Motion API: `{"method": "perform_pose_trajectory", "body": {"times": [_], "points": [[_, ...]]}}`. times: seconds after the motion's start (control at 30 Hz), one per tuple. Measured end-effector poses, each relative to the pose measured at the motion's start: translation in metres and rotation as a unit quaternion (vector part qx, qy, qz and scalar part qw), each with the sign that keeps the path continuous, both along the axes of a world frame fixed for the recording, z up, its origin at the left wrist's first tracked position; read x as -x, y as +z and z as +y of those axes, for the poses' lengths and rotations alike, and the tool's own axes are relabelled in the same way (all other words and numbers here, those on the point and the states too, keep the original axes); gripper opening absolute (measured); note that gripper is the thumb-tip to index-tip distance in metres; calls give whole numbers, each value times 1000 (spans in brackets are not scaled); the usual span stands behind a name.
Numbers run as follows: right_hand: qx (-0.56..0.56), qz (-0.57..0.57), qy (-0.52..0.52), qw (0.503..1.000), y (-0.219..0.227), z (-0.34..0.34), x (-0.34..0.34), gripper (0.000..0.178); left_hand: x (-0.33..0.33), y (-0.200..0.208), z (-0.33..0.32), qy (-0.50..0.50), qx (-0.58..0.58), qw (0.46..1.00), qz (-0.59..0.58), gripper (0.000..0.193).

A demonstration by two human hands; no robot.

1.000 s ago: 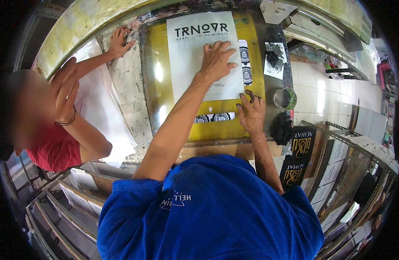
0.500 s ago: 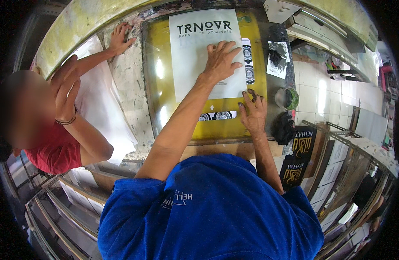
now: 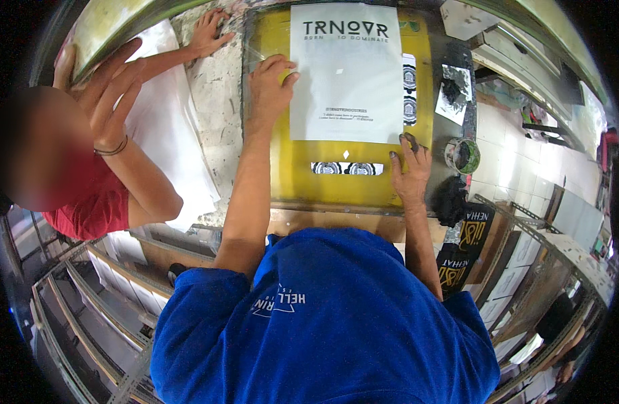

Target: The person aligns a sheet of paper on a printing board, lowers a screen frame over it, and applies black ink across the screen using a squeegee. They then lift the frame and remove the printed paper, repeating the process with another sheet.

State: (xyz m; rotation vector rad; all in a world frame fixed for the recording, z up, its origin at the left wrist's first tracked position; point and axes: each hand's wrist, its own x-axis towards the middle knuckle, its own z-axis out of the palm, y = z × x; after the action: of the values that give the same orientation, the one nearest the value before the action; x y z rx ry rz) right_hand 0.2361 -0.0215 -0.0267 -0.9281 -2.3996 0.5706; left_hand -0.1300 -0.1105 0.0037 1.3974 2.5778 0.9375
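A white sheet [image 3: 346,87] with black printed lettering lies flat on a yellow screen-printing screen [image 3: 289,178]. My left hand [image 3: 270,91] rests at the sheet's left edge, its fingers bent but apart, with fingertips and thumb by the paper. At the sheet's lower right corner is my right hand [image 3: 412,168], its dark-stained fingers spread and the fingertips at the corner. Both hands are open, and neither grips anything. A strip with black-and-white round emblems [image 3: 346,168] lies below the sheet; another such strip [image 3: 409,91] shows along its right side, partly covered.
To the right are a dark-smeared paper [image 3: 453,94], a round tub [image 3: 462,155] and a crumpled black cloth [image 3: 451,202]. A person in a red shirt [image 3: 87,198] is at the left beside white sheets [image 3: 168,114], one hand [image 3: 210,34] on the table. Metal racks [image 3: 107,323] stand behind.
My left hand has moved left from the middle of the sheet to its left edge, uncovering small print. My right hand stays at the lower right corner. The whole view has shifted slightly.
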Motion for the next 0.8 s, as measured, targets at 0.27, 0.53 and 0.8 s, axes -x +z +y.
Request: {"method": "perform_pose_trajectory", "body": {"times": [0.27, 0.53, 0.8], "points": [[13, 19, 7, 1000, -1, 2, -1, 44, -2, -18, -75, -5, -19, 997, -79, 37], [27, 10, -3, 1000, 6, 1, 2, 39, -28, -23, -91, -15, 11, 999, -29, 55], [20, 12, -2, 1000, 3, 1, 2, 34, -33, -25, -93, -7, 15, 999, -38, 59]]}}
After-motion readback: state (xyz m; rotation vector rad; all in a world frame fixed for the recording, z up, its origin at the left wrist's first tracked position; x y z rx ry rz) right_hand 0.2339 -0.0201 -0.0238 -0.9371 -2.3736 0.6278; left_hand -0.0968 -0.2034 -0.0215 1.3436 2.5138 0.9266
